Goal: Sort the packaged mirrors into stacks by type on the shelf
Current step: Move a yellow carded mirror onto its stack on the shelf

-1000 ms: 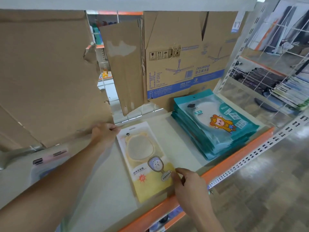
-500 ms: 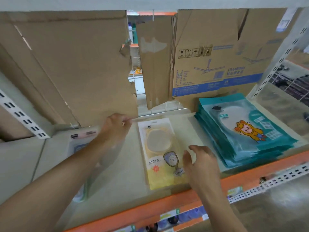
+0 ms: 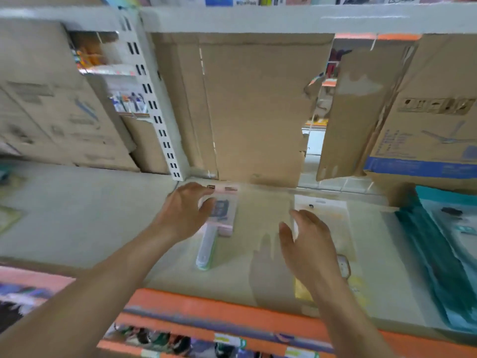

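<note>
A pink packaged mirror [image 3: 224, 215] with a pale handle lies on the beige shelf [image 3: 77, 228] near the back. My left hand [image 3: 184, 211] rests over its upper left corner, fingers spread and loosely curved. A yellow packaged mirror [image 3: 335, 223] lies flat to the right. My right hand [image 3: 309, 246] hovers over its left edge with straight fingers and holds nothing. At the far right sits a stack of teal packaged mirrors [image 3: 444, 244]. The view is blurred by motion.
Torn cardboard sheets [image 3: 253, 112] and a printed carton [image 3: 428, 130] stand along the shelf's back. A white slotted upright [image 3: 154, 107] divides the bays. The orange front rail [image 3: 219, 313] runs below my hands. More cartons [image 3: 51, 120] fill the left bay.
The view has swung left. My right hand left the yellow package's lower corner and moved up and left of it. My left hand stays at the pink package.
</note>
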{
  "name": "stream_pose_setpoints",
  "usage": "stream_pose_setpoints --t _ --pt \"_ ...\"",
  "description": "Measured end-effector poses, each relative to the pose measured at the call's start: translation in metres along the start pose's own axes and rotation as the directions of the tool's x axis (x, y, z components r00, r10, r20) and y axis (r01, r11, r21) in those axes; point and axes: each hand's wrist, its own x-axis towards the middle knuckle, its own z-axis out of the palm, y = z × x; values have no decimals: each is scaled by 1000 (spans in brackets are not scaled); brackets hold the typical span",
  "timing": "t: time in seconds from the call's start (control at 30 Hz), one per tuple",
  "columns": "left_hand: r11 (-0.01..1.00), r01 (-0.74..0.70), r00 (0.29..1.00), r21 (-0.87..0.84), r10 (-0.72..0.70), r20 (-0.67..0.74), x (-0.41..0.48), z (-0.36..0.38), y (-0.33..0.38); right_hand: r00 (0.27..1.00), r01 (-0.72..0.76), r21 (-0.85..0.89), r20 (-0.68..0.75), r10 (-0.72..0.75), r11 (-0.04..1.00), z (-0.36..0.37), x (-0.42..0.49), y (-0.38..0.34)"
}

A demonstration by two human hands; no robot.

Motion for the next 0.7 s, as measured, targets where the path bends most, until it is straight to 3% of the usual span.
stream_pose_setpoints --t 0.23,0.37,0.7 --pt "989 115 993 97 -110 -49 -45 -34 -60 985 145 -13 93 -144 989 28 -8 -64" --pt "951 215 977 221 -211 -42 -76 -55 -99 972 226 -23 74 -224 974 53 -23 -107" --pt "927 298 953 230 -276 -123 -157 -102 -197 958 245 -130 188 -218 961 114 -66 -203"
